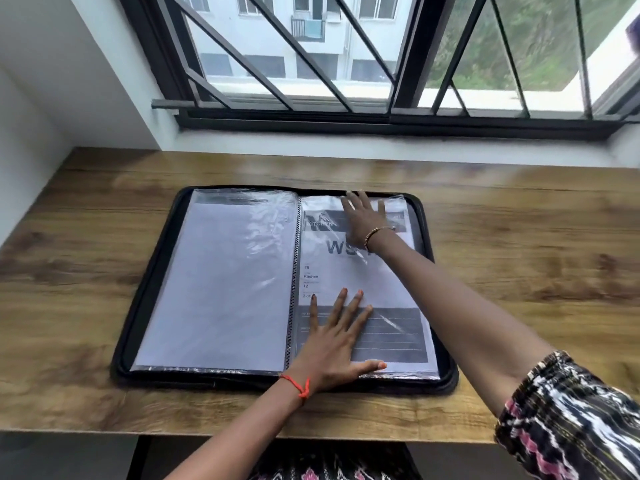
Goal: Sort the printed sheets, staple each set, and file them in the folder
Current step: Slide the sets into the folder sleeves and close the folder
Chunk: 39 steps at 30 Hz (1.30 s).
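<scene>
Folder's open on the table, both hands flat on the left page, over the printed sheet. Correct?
Not quite: the hands are on the right page, not the left. The head view shows the left hand flat near that page's bottom and the right hand flat near its top, both over the printed sheet. The folder does lie open on the table.

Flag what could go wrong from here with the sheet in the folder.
The plastic sleeve looks crinkled by the right hand, so smoothing may crease the printed sheet. The left hand only presses flat, so the sheet could skew. Closing the folder now might trap the wrinkles.
</scene>
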Available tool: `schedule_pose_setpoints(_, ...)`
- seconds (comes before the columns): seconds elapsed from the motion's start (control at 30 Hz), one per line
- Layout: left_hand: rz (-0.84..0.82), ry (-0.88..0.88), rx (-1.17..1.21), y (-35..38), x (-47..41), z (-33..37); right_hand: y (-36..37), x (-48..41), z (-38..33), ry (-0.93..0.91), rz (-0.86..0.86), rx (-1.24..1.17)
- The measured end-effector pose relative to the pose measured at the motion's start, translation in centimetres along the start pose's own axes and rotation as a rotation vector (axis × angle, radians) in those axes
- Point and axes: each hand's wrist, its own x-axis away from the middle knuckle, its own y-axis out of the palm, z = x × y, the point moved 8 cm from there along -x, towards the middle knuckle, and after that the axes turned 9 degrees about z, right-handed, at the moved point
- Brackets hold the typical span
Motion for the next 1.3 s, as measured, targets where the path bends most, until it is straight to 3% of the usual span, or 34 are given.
schedule_pose_setpoints(0.07, 0.116, 0.032, 0.13, -0.9, -0.2, 0.1, 0.8, 1.5, -1.1, -0.055, 0.071, -0.107)
schedule_pose_setpoints(0.13, 0.156, -0.058, 0.434, -1.5, -0.3, -0.6, 2.4, 3.0, -2.6, -0.119, 0.078, -0.186)
schedule_pose_setpoints(0.23, 0.494, -0.279, 0.741, -3.6, 0.0, -3.2, 4.9, 4.9, -3.2, -0.109, 0.062, -0.21)
schedule_pose_setpoints(0.33, 0.519, -0.376, 0.67, -3.0, 0.2, -4.3, 5.4, 5.8, -1.4, 0.009, 0.113, -0.228)
schedule_pose_setpoints(0.6, 0.344, -0.281, 0.198, -1.1, -0.1, -3.1, 6.2, 9.8, 8.2, 0.291, 0.201, -0.172)
schedule_pose_setpoints(0.77, 0.284, -0.302, 0.067, -0.3, -0.2, -3.1, 5.3, 11.8, 9.5, 0.373, 0.265, -0.127)
schedule_pose_setpoints(0.93, 0.427, -0.332, 0.337, -1.7, -0.2, -3.9, 5.1, 12.6, 2.8, 0.174, 0.369, -0.227)
schedule_pose_setpoints(1.03, 0.52, -0.425, 0.558, -2.8, -0.3, -5.0, 6.3, 13.6, -1.7, 0.091, 0.278, -0.209)
schedule_pose_setpoints(1.13, 0.55, -0.462, 0.557, -3.3, -0.5, -5.5, 7.0, 14.4, -2.7, 0.098, 0.215, -0.254)
schedule_pose_setpoints(1.3, 0.504, -0.412, 0.542, -3.8, -1.0, -6.0, 7.5, 15.4, 1.4, 0.187, 0.285, -0.222)
